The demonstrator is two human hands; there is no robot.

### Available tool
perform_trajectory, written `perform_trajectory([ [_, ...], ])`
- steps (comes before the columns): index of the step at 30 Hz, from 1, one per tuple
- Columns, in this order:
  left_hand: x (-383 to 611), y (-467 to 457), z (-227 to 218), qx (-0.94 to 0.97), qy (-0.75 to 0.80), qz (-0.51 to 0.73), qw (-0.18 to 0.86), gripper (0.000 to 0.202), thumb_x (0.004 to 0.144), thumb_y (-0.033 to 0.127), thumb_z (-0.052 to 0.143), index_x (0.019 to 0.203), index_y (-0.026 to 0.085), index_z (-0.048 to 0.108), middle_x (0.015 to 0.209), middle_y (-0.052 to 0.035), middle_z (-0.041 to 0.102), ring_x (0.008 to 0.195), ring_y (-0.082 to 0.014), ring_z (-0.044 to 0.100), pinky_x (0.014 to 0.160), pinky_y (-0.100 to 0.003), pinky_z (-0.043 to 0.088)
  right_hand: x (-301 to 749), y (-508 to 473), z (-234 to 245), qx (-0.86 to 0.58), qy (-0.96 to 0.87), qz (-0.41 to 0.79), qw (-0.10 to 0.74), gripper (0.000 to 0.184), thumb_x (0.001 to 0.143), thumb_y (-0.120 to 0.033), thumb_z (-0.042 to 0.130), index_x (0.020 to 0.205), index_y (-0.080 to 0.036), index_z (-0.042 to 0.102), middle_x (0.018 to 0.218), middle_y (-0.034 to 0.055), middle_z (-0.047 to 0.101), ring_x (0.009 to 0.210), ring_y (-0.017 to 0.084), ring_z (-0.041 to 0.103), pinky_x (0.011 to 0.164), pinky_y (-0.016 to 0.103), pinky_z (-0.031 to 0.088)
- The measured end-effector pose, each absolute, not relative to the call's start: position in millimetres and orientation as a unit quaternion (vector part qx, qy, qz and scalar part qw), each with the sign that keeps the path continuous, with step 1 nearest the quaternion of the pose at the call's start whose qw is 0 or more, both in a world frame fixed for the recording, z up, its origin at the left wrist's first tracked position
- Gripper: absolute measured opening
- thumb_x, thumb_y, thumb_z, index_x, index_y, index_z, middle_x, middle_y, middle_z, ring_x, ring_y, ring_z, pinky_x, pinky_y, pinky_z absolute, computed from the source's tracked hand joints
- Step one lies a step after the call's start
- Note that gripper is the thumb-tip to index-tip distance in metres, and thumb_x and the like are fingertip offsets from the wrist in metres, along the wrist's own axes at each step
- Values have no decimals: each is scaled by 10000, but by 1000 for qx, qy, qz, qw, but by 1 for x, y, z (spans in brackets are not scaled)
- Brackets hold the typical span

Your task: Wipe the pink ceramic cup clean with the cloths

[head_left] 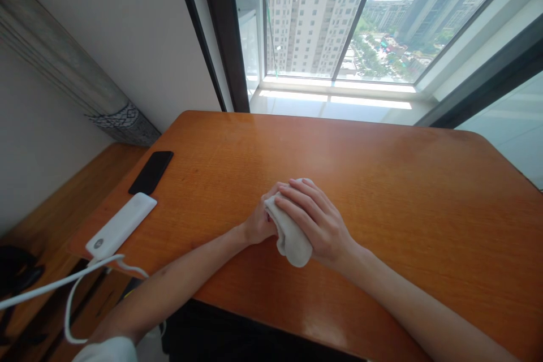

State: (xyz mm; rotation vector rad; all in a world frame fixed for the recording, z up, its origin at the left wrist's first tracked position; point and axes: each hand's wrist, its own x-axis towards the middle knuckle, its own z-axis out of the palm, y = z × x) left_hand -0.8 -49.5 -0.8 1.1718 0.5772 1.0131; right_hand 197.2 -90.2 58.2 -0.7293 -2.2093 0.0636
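Observation:
A small rolled-up white cloth (292, 240), perhaps a sock, lies in both my hands over the middle of the orange wooden table (403, 192). My right hand (316, 220) lies over it from the right with the fingers curled across the top. My left hand (258, 223) grips its left end from underneath, and most of its fingers are hidden behind the cloth.
A black phone (151, 172) lies flat at the table's left edge. Just in front of it lies a white power bank (121, 225) with a white cable (68, 283) running off the left side. Behind the table is a large window (339, 22). A lower wooden surface (55, 209) stands to the left.

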Motion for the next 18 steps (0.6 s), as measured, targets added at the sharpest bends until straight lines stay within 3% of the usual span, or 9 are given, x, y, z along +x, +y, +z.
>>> perform_trajectory([
  [4, -4, -55, 7, 602, 214, 494, 590, 654, 741, 520, 927, 1284, 232, 701, 1258, -79, 709, 1243, -367, 678, 1180, -539, 546, 193, -91, 46, -316, -818, 99, 469, 610, 1055, -270, 718, 1641, -261, 551, 1575, 159, 675, 1490, 369, 629, 1309, 639, 472],
  [9, 0, -59, 10, 622, 128, 473, 611, 751, 892, 574, 817, 1509, 256, 531, 1386, -130, 630, 1224, -321, 659, 1109, -513, 559, 195, -83, 36, -381, -717, 244, 531, 447, 1081, -277, 673, 1527, -295, 658, 1495, 112, 739, 1344, 305, 745, 1174, 503, 626],
  [14, 5, -59, 6, 617, 169, 441, 630, 848, 871, 566, 870, 1556, 309, 442, 1484, -126, 570, 1258, -307, 640, 1112, -492, 555, 204, -85, 42, -377, -749, 130, 529, 469, 1074, -306, 699, 1542, -293, 679, 1586, 131, 679, 1442, 372, 680, 1247, 608, 560],
  [16, 5, -58, 7, 600, 194, 420, 653, 797, 867, 579, 876, 1513, 293, 508, 1457, -117, 607, 1265, -313, 647, 1107, -492, 563, 210, -86, 46, -346, -785, 58, 511, 555, 1048, -363, 751, 1590, -304, 646, 1614, 133, 657, 1459, 410, 662, 1268, 676, 520],
  [18, 4, -58, 11, 604, 209, 383, 667, 635, 849, 582, 889, 1328, 237, 657, 1260, -90, 699, 1144, -299, 683, 1062, -493, 586, 214, -85, 49, -316, -816, 4, 485, 597, 1040, -361, 770, 1617, -333, 618, 1599, 117, 673, 1448, 419, 671, 1258, 712, 519],
])
